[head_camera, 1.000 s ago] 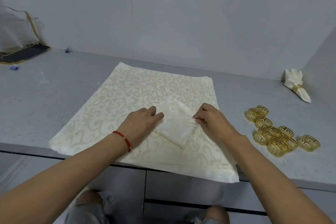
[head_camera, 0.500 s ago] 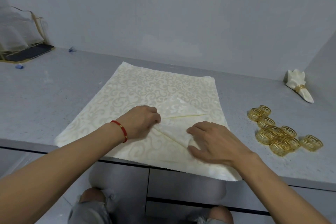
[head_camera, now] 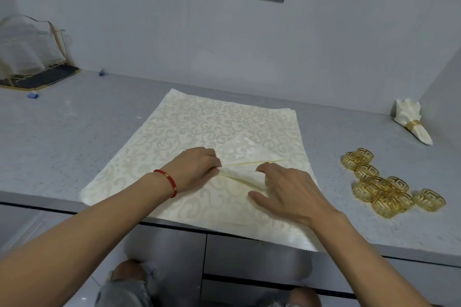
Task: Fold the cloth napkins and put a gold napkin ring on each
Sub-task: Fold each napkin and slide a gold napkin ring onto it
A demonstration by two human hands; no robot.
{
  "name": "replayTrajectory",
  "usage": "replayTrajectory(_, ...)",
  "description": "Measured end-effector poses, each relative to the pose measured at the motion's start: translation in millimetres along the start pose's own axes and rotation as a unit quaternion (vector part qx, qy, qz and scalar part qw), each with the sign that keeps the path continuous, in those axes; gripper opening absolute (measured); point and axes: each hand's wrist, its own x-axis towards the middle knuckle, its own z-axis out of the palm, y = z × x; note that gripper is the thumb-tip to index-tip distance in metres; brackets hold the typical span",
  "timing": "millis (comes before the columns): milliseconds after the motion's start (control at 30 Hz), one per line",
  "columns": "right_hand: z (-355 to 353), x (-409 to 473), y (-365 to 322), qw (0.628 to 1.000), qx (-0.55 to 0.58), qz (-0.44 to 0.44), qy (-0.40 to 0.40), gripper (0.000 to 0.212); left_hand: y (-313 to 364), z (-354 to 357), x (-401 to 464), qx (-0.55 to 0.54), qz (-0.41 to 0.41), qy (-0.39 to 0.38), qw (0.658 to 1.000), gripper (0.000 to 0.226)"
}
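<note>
While our left hand (head_camera: 197, 169) pinches the narrow end of the half-folded napkin (head_camera: 240, 173) atop the flat napkin stack (head_camera: 199, 132), our right hand (head_camera: 287, 189) curls over its pleats. The cloth looks soft and limp, so we judge gripping creases best; gold rings (head_camera: 384, 187) wait right.

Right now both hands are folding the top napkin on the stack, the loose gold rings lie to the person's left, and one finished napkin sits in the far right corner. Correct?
Not quite: the head view shows the loose gold rings lying to the person's right, not left. The left hand and right hand are folding the top napkin, and the finished napkin sits far right.
</note>
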Motion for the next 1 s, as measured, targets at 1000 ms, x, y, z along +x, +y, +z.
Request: replayTrajectory(1000,-1,118,-26,0.959,0.198,0.162,0.121,0.024,25,7,24,0.007,-0.177,-0.008,0.984,0.031)
